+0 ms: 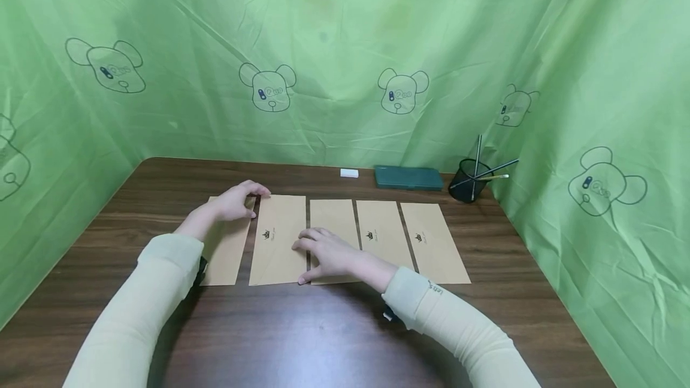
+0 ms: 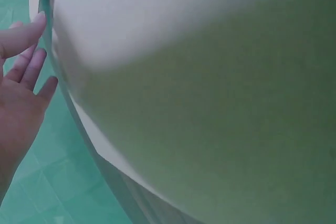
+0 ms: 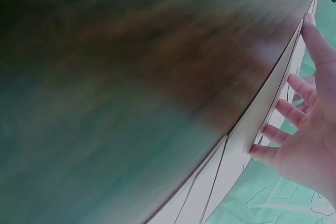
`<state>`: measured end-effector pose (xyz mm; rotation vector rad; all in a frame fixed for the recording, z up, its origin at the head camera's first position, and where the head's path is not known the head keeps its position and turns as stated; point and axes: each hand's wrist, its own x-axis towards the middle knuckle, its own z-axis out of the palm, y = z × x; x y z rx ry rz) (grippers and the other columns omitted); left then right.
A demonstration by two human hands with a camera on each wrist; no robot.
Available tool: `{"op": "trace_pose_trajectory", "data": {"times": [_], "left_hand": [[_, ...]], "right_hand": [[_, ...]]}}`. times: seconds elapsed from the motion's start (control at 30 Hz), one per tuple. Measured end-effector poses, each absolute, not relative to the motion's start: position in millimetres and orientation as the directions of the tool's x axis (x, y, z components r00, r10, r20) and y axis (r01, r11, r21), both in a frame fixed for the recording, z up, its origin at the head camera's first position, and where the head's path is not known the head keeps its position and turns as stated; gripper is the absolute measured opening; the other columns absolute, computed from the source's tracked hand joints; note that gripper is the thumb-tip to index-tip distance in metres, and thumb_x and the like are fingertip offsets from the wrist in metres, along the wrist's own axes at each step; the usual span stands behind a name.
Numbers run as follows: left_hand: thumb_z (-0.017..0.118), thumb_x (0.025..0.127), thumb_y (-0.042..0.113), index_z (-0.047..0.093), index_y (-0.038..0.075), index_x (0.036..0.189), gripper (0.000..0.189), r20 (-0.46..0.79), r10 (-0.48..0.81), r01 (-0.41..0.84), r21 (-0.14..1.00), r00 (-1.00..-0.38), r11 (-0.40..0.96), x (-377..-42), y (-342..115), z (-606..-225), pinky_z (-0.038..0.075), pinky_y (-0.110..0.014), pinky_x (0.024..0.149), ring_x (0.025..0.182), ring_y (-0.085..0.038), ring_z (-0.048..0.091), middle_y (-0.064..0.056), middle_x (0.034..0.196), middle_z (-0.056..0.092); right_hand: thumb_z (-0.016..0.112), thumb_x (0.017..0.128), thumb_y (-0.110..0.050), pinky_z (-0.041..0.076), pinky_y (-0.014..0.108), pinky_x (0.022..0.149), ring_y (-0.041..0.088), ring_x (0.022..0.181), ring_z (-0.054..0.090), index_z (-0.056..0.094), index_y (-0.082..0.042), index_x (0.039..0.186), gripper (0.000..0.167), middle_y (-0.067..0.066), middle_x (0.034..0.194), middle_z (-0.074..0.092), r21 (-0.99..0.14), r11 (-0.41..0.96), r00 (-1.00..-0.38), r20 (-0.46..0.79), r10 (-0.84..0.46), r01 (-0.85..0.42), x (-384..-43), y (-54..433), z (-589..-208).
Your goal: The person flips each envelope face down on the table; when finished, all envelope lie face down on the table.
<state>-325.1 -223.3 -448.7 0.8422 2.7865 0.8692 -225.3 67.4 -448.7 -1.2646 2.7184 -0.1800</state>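
Observation:
Several kraft-paper envelopes lie side by side in a row on the table. My left hand reaches over the leftmost envelope, with its fingertips at the top left corner of the second envelope. On that second one, printed with a small crown, my right hand rests with spread fingers, its thumb near the lower right corner. The same hand partly covers the third envelope. To the right lie a fourth envelope and a fifth envelope. Both wrist views show relaxed, extended fingers touching paper edges.
Behind the row, a white eraser-like block and a dark green case lie on the brown wooden table. A black mesh cup with pencils stands at the back right. Green curtains enclose the table.

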Motion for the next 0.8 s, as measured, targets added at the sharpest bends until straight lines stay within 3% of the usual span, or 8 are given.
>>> {"op": "trace_pose_trajectory", "data": {"times": [0.23,0.6,0.8], "left_hand": [[0.071,0.071,-0.013,0.062,0.005,0.115,0.048,0.111,0.491,0.444,0.629,-0.864,0.639,-332.5,-222.0,-443.8,0.044,-0.047,0.095,0.105,-0.031,0.054,-0.014,0.115,0.050],[0.073,0.078,-0.002,0.071,0.008,0.096,0.021,0.198,0.472,0.490,0.583,-0.859,0.648,-332.1,-217.9,-431.6,0.049,-0.042,0.089,0.096,-0.028,0.060,-0.011,0.108,0.053],[0.073,0.080,0.003,0.070,0.010,0.090,0.012,0.252,0.499,0.545,0.566,-0.829,0.619,-334.6,-212.5,-418.8,0.051,-0.041,0.085,0.098,-0.027,0.057,-0.010,0.107,0.054]], "right_hand": [[0.070,0.074,-0.058,0.026,0.041,0.113,0.026,0.135,0.034,0.043,-0.022,0.140,0.080,0.007,0.145,0.039,-0.222,0.644,-0.644,-0.086,-0.760,-0.732,-225.7,67.5,-444.8],[0.064,0.082,-0.055,0.025,0.039,0.114,0.021,0.136,0.035,0.036,-0.018,0.145,0.078,0.002,0.147,0.040,-0.438,0.582,-0.632,-0.041,-0.774,-0.685,-228.6,70.4,-440.8],[0.059,0.091,-0.040,0.030,0.041,0.111,0.024,0.133,0.041,0.026,-0.019,0.148,0.069,0.009,0.145,0.043,-0.695,0.479,-0.636,-0.041,-0.771,-0.536,-229.7,67.6,-430.6]]}}
